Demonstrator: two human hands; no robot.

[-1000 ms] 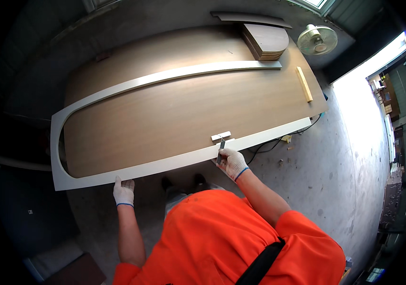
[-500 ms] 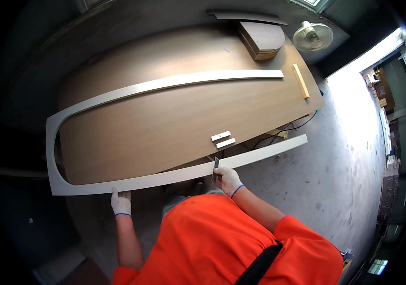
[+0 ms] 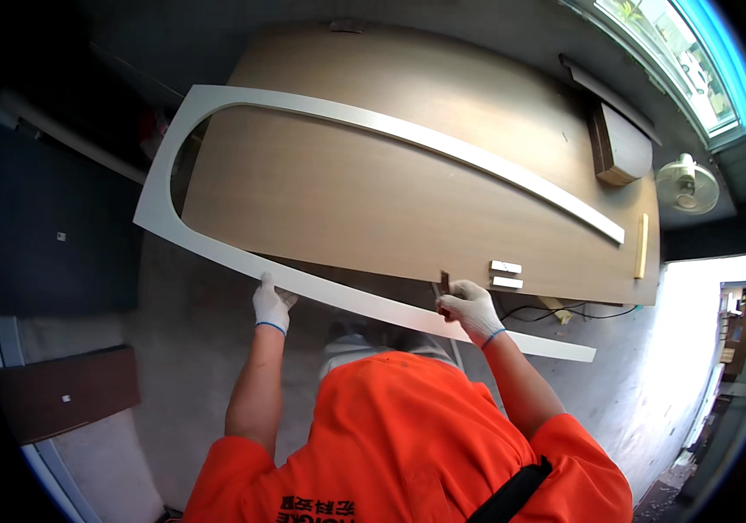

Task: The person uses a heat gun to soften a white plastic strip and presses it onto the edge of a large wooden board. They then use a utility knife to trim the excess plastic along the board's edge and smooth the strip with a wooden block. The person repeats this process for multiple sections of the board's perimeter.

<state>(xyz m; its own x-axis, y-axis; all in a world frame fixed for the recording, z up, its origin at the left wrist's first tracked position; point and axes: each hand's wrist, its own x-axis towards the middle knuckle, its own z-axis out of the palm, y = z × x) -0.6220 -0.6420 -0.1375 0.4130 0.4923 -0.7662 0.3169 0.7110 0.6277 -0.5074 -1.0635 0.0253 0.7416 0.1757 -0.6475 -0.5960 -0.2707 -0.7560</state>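
Observation:
A long white U-shaped panel lies over the wood-coloured board, its near arm jutting past the board's front edge towards me. My left hand, in a white glove with a blue cuff, grips the outer edge of that near arm, thumb on top and fingers partly hidden. My right hand, gloved the same way, is closed on a small flat dark strip, held upright over the near arm. Whether the strip touches the panel I cannot tell. Close to the right hand, two short white blocks lie on the board.
Beneath the panel is the large wood-coloured board. On its right end are a stack of rounded boards and a light wooden stick. A fan stands beyond. Black cables run below the board's near edge.
The view has turned, so the whole scene appears rotated and the panel slopes down to the right. Both hands stay at the near arm, the right with the strip still in it.

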